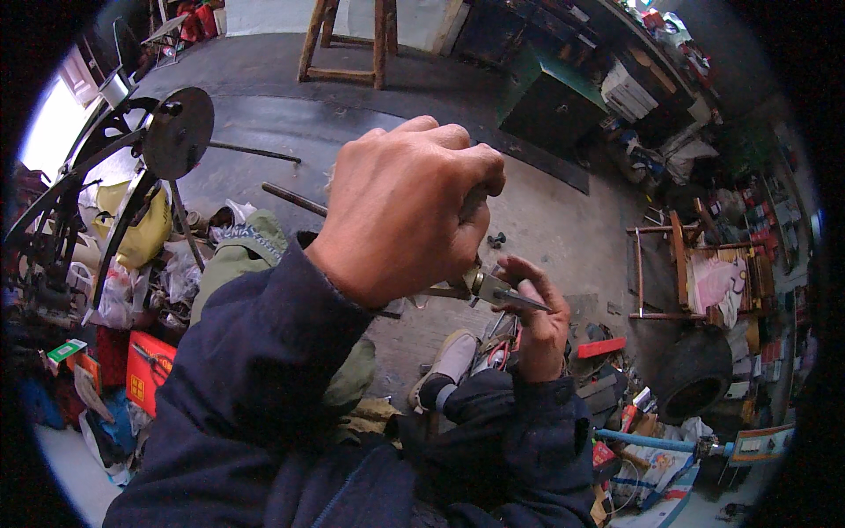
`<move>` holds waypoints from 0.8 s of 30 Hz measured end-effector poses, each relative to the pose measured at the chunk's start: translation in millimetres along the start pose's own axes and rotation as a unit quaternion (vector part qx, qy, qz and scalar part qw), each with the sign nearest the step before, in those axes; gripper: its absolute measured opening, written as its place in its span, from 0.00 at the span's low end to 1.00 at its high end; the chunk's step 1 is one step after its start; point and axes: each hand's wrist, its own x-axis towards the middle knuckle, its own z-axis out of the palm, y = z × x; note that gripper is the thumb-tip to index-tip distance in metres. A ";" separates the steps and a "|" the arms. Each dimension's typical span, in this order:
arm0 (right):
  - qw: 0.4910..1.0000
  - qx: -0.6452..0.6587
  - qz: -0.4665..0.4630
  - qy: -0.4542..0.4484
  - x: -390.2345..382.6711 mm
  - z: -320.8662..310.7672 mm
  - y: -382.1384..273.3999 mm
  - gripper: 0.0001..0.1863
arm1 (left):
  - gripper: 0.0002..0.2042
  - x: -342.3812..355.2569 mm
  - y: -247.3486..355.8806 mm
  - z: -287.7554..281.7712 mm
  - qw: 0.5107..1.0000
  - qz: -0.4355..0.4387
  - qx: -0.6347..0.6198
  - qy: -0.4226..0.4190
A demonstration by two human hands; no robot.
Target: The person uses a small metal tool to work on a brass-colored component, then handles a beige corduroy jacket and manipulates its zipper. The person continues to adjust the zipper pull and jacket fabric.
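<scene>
**Both hands on a small metal tool, centre frame**

The left hand [409, 207] is fisted around the handle of the metal tool [493, 290]. The right hand [537, 321], just below, pinches its pointed tip, above the concrete floor [546, 211].

Dark navy sleeves [264, 370] cover both forearms, cuffs rumpled at the wrists; both hands [409, 207] bare, no gloves.
</scene>
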 end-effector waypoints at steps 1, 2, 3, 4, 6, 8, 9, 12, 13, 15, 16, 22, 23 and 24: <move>0.999 -0.015 0.013 0.036 1.2 -0.8 1.4 0.20 | 0.10 0.2 -0.1 0.4 1.000 0.002 0.000 0.002; 0.996 -0.065 0.051 0.028 2.4 -3.4 2.8 0.22 | 0.10 0.7 -0.3 1.2 1.000 0.002 -0.001 0.002; 0.992 -0.105 0.070 0.004 4.5 -7.4 4.2 0.23 | 0.10 0.9 -0.4 2.0 1.000 0.009 -0.003 0.005; 0.981 -0.160 0.111 0.008 5.4 -10.5 6.6 0.25 | 0.10 0.8 0.0 2.4 1.000 0.012 -0.005 0.006; 0.981 -0.080 0.157 -0.079 5.7 -14.0 13.6 0.35 | 0.10 -0.3 -0.1 1.8 1.000 0.014 -0.004 0.007; 0.962 -0.004 0.254 -0.102 5.3 -17.3 19.0 0.39 | 0.11 0.0 0.2 2.9 1.000 0.011 -0.003 0.003; 0.957 0.029 0.264 -0.117 5.8 -19.4 20.3 0.40 | 0.10 -0.3 0.8 3.2 1.000 0.011 0.003 0.001; 0.934 0.120 0.284 -0.183 10.9 -23.8 19.5 0.41 | 0.10 -0.5 1.1 2.0 1.000 0.007 0.014 -0.002; 0.926 0.145 0.288 -0.198 12.4 -24.1 18.3 0.41 | 0.10 -0.1 0.9 2.1 1.000 0.007 0.013 0.002; 0.925 0.159 0.279 -0.203 12.8 -22.1 15.2 0.40 | 0.10 -0.3 0.9 2.0 1.000 0.006 0.013 0.003; 0.933 0.148 0.265 -0.193 11.3 -20.2 13.3 0.38 | 0.10 -0.7 1.0 1.7 1.000 0.005 0.013 0.000; 0.969 0.090 0.183 -0.136 5.7 -6.1 8.0 0.30 | 0.10 -0.5 1.8 3.0 1.000 0.011 0.002 -0.001; 0.976 0.090 0.150 -0.129 4.6 -3.2 9.8 0.30 | 0.10 -0.9 1.7 2.6 1.000 0.011 0.001 0.003; 0.987 0.049 0.100 -0.113 3.1 1.3 13.3 0.31 | 0.10 -1.1 1.7 2.4 1.000 0.011 0.001 0.002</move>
